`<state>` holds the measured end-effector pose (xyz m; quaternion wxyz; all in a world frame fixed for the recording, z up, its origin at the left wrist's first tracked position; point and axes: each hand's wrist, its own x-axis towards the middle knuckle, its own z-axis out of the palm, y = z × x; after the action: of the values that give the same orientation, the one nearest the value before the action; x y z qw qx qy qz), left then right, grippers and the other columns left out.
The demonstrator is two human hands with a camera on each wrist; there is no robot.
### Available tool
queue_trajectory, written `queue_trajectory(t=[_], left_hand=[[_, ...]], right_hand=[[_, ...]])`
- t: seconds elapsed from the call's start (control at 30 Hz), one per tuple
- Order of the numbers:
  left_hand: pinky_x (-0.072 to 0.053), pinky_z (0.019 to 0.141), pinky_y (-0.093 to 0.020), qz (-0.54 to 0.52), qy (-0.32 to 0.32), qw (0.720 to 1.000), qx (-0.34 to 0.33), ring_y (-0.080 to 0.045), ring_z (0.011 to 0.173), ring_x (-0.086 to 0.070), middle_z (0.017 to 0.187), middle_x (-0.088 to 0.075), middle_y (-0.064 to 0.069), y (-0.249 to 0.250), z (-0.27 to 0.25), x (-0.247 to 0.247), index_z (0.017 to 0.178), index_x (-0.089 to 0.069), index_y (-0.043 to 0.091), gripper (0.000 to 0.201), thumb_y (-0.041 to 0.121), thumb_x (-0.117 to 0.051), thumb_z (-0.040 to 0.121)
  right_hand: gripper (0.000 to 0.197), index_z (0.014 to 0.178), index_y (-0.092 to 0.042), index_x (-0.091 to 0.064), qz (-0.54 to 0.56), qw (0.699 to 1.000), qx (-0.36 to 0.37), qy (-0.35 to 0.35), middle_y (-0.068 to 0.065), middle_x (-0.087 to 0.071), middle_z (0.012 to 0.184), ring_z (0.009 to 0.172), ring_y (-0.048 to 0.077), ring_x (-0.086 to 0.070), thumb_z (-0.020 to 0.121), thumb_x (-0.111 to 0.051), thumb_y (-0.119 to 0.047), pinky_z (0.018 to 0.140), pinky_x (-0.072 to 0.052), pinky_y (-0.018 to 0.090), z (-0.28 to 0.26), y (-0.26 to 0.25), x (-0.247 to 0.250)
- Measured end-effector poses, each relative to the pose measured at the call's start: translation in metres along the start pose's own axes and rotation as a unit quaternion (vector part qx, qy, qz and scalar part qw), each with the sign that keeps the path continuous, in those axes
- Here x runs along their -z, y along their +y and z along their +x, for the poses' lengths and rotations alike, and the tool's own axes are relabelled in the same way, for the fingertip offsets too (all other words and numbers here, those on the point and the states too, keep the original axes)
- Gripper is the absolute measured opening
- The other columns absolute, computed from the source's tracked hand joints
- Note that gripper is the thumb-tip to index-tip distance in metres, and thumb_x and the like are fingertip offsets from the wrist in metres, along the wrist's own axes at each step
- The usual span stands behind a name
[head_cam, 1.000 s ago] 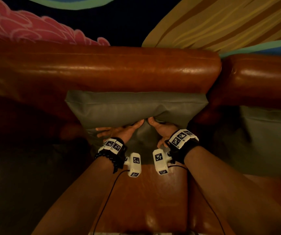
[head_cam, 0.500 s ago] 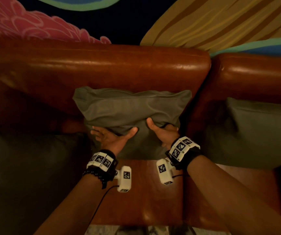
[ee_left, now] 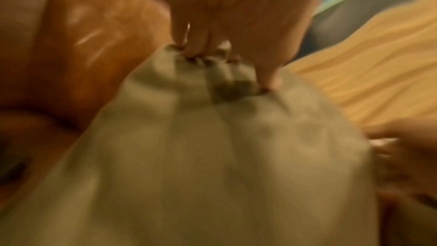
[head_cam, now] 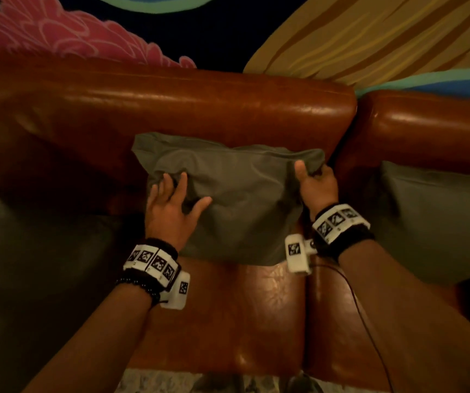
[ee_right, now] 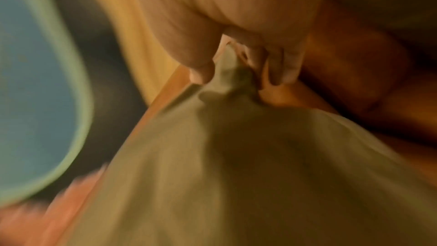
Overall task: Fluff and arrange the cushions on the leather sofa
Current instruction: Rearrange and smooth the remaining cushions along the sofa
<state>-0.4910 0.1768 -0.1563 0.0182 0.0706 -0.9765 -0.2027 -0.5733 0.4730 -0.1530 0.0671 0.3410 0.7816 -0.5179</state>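
Note:
A grey-green cushion [head_cam: 236, 194] leans crumpled against the brown leather sofa backrest [head_cam: 171, 109], its lower edge on the seat [head_cam: 228, 313]. My left hand [head_cam: 171, 199] is on the cushion's left part. In the left wrist view its fingertips [ee_left: 189, 51] and thumb bunch a fold of the cushion [ee_left: 212, 156] fabric. My right hand [head_cam: 313, 182] grips the cushion's upper right corner. The right wrist view shows the thumb and fingers [ee_right: 279, 70] pinching the cushion [ee_right: 224, 156] corner. Both wrist views are blurred.
A second grey-green cushion [head_cam: 437, 219] stands on the neighbouring seat to the right. A dark cushion [head_cam: 29, 265] lies to the left. A painted wall [head_cam: 369, 38] rises behind the sofa. A pale rug [head_cam: 157, 381] shows below the seat's front edge.
Both hands left the cushion's lower middle and moved apart, the left to its left side, the right up to its top right corner. The cushion looks more crumpled.

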Motion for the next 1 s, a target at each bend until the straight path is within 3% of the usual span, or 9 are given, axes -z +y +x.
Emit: queue_trajectory(t=[0.07, 0.13, 0.23, 0.3, 0.4, 0.47, 0.6, 0.87, 1.0], left_hand=[[-0.04, 0.112, -0.051, 0.018, 0.091, 0.996, -0.018, -0.041, 0.127, -0.062, 0.131, -0.069, -0.025, 0.004, 0.003, 0.008, 0.135, -0.069, 0.009, 0.075, 0.065, -0.071, 0.085], [-0.04, 0.105, -0.05, 0.038, 0.093, 0.994, -0.032, -0.04, 0.122, -0.06, 0.12, -0.072, -0.021, 0.006, 0.005, 0.011, 0.13, -0.069, 0.009, 0.076, 0.061, -0.084, 0.076], [-0.04, 0.098, -0.051, 0.058, 0.052, 0.996, -0.05, -0.043, 0.114, -0.056, 0.124, -0.063, -0.022, 0.01, 0.011, 0.012, 0.134, -0.065, 0.012, 0.084, 0.061, -0.089, 0.07], [-0.043, 0.103, -0.054, 0.06, 0.046, 0.989, -0.129, -0.044, 0.122, -0.053, 0.138, -0.056, -0.022, 0.018, 0.013, 0.012, 0.145, -0.059, 0.017, 0.085, 0.051, -0.089, 0.073], [-0.015, 0.128, -0.06, 0.118, -0.059, 0.932, -0.337, -0.043, 0.16, -0.015, 0.175, -0.014, -0.018, 0.034, 0.012, 0.003, 0.166, -0.03, 0.024, 0.108, 0.059, -0.081, 0.077], [0.006, 0.129, -0.061, 0.204, -0.144, 0.875, -0.415, -0.043, 0.161, 0.01, 0.175, 0.013, -0.018, 0.043, 0.015, -0.007, 0.169, -0.004, 0.028, 0.128, 0.072, -0.077, 0.074], [0.024, 0.12, -0.066, 0.316, -0.216, 0.818, -0.429, -0.042, 0.153, 0.034, 0.166, 0.04, -0.017, 0.051, 0.04, -0.023, 0.163, 0.027, 0.029, 0.155, 0.085, -0.076, 0.061], [0.022, 0.119, -0.07, 0.341, -0.25, 0.805, -0.416, -0.042, 0.151, 0.039, 0.161, 0.047, -0.017, 0.055, 0.069, -0.038, 0.157, 0.038, 0.03, 0.158, 0.1, -0.062, 0.056], [0.023, 0.119, -0.069, 0.346, -0.259, 0.807, -0.402, -0.041, 0.148, 0.043, 0.161, 0.047, -0.017, 0.058, 0.069, -0.037, 0.157, 0.037, 0.029, 0.157, 0.1, -0.06, 0.056]], right_hand=[[0.046, 0.127, -0.015, -0.071, -0.009, 1.0, -0.021, 0.012, 0.007, -0.074, 0.121, 0.118, 0.033, -0.068, 0.094, -0.075, -0.047, 0.104, -0.055, 0.048, 0.016, -0.018, 0.005], [0.039, 0.127, -0.01, -0.072, -0.023, 0.999, -0.039, 0.005, 0.007, -0.07, 0.113, 0.11, 0.029, -0.067, 0.098, -0.073, -0.036, 0.1, -0.056, 0.043, 0.028, -0.031, 0.011], [0.043, 0.133, -0.008, -0.068, -0.059, 0.997, -0.043, -0.016, 0.006, -0.066, 0.115, 0.108, 0.025, -0.063, 0.101, -0.069, -0.036, 0.083, -0.051, 0.027, 0.039, -0.037, 0.011], [0.042, 0.132, -0.01, -0.069, -0.053, 0.997, -0.045, -0.015, 0.01, -0.072, 0.127, 0.116, 0.031, -0.068, 0.099, -0.071, -0.036, 0.092, -0.055, 0.033, 0.044, -0.038, 0.012], [0.024, 0.114, -0.012, -0.069, -0.002, 0.998, -0.065, -0.014, 0.01, -0.073, 0.12, 0.112, 0.031, -0.068, 0.097, -0.075, -0.028, 0.105, -0.055, 0.049, 0.045, -0.04, 0.013], [0.011, 0.102, -0.017, -0.068, 0.025, 0.997, -0.067, -0.018, 0.012, -0.074, 0.118, 0.113, 0.032, -0.069, 0.097, -0.076, -0.023, 0.103, -0.057, 0.053, 0.045, -0.04, 0.015], [0.011, 0.093, -0.022, -0.065, 0.074, 0.993, -0.079, -0.039, 0.012, -0.075, 0.12, 0.115, 0.029, -0.07, 0.098, -0.075, -0.022, 0.09, -0.062, 0.045, 0.044, -0.041, 0.029], [0.014, 0.103, -0.017, -0.066, 0.111, 0.99, -0.044, -0.069, 0.012, -0.075, 0.12, 0.11, 0.028, -0.073, 0.098, -0.076, -0.025, 0.075, -0.063, 0.035, 0.036, -0.04, 0.047], [0.065, 0.137, -0.018, -0.058, 0.103, 0.986, -0.04, -0.126, 0.004, -0.074, 0.126, 0.106, 0.021, -0.075, 0.084, -0.087, -0.043, 0.083, -0.064, 0.035, 0.029, -0.036, 0.059]])
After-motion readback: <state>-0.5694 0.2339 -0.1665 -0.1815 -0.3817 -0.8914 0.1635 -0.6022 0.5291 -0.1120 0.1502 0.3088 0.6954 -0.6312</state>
